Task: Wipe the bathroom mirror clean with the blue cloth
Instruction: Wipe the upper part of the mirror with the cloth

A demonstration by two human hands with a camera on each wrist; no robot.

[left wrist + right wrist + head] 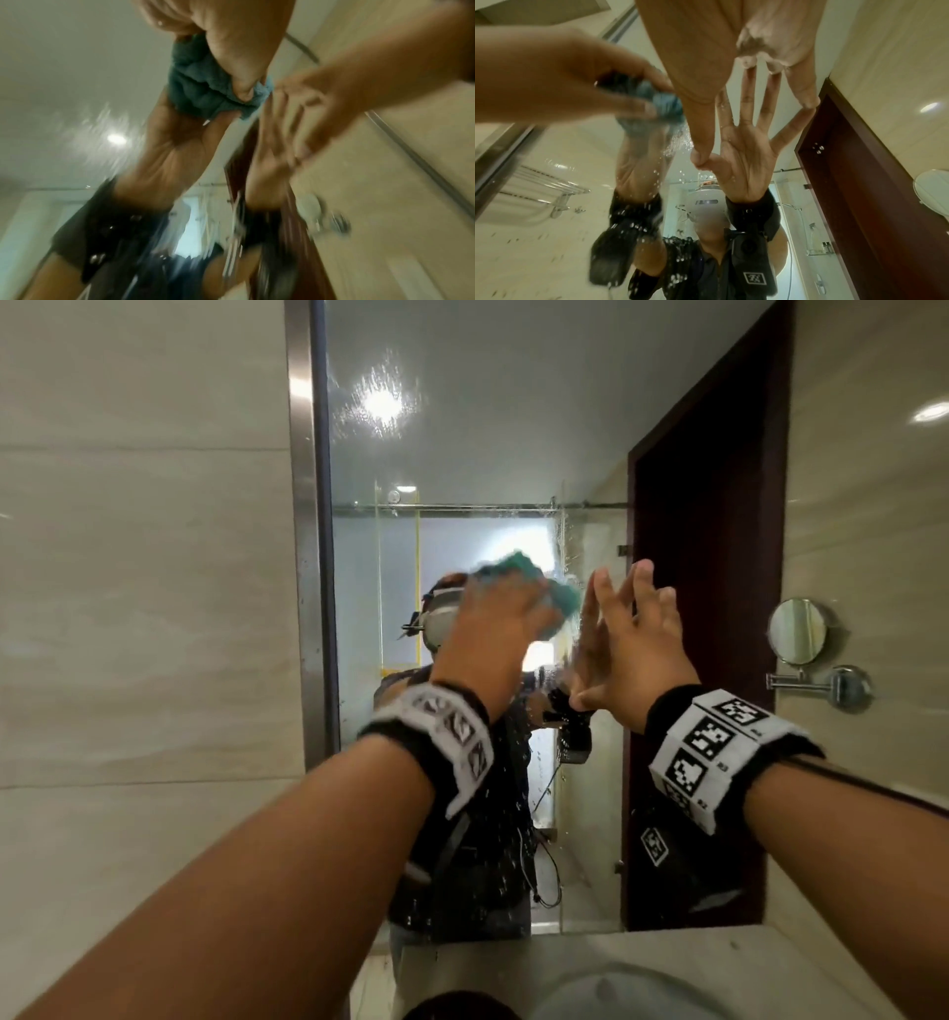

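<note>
A bunched blue cloth is pressed against the bathroom mirror at about mid height. My left hand grips the cloth, and it looks blurred. In the left wrist view my thumb curls over the cloth. Just to the right, my right hand lies flat on the glass with straight, spread fingers. The right wrist view shows that hand touching its own reflection, with the cloth to its left. Water droplets speckle the glass below the hands.
A steel frame borders the mirror on the left, beside a tiled wall. A small round mirror on a swing arm sticks out from the right wall. Below lies a pale countertop with a basin rim.
</note>
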